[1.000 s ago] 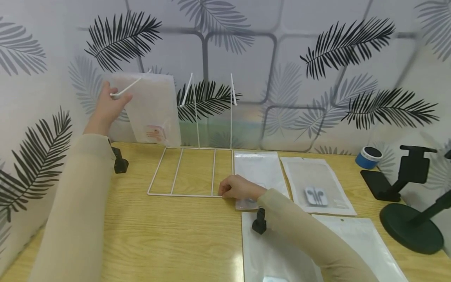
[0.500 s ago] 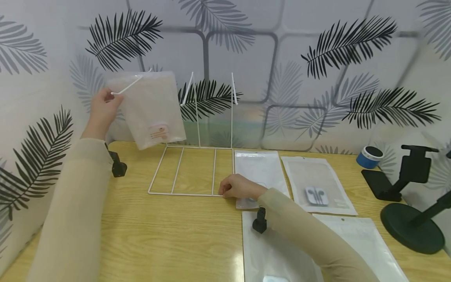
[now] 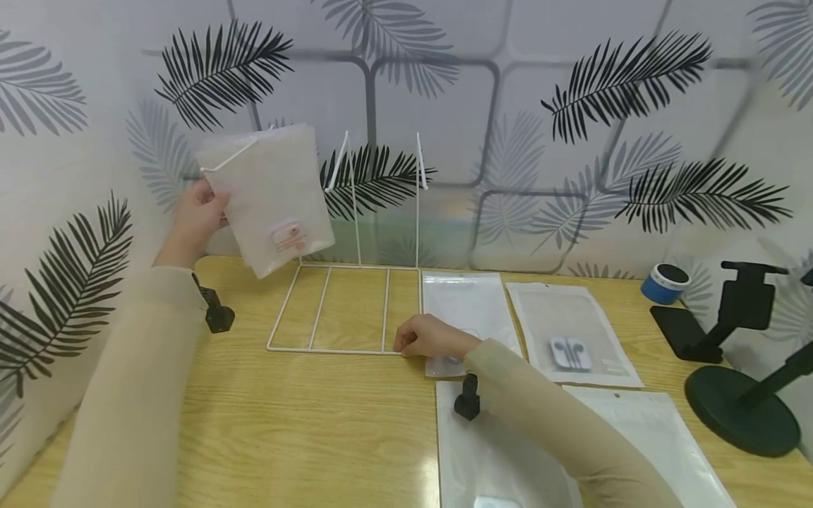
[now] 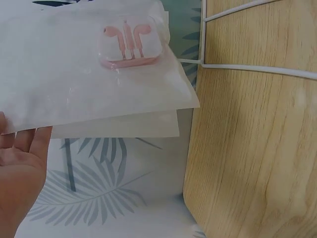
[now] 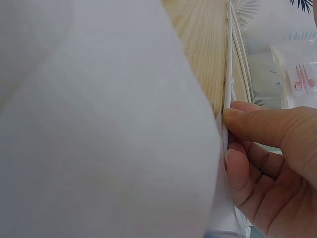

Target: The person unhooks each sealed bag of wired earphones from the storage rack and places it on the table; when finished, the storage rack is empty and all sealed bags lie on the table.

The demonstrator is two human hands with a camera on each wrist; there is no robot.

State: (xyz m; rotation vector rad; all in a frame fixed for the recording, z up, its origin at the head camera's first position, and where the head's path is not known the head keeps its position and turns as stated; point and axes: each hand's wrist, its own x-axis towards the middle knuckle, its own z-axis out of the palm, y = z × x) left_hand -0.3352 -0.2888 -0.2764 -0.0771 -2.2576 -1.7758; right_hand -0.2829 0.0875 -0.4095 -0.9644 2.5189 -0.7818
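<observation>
My left hand (image 3: pixel 193 217) pinches the left edge of a white earphone bag (image 3: pixel 269 183), which hangs tilted on the left hook of a white wire rack (image 3: pixel 343 351). Pink earphones (image 4: pixel 129 42) in a clear case show through the bag's lower part. Behind this bag, the edge of a second bag (image 4: pixel 143 126) shows in the left wrist view. My right hand (image 3: pixel 435 336) pinches the front wire of the rack's base at its right corner; in the right wrist view thumb and finger meet on the wire. The rack's other two hooks hold nothing.
Several white bags lie right of the rack: one bag (image 3: pixel 466 296) beside it, another (image 3: pixel 552 310) with white earphones, and more bags (image 3: pixel 654 430) nearer. A black phone stand (image 3: pixel 749 296) and a blue cylinder (image 3: pixel 663 284) stand far right. A patterned curtain (image 3: pixel 432 92) closes the back.
The left hand first moved off the hook tip, then slid lower along the bag's left edge. The bag's lower end swung outward and it now hangs more tilted. The right hand stays put.
</observation>
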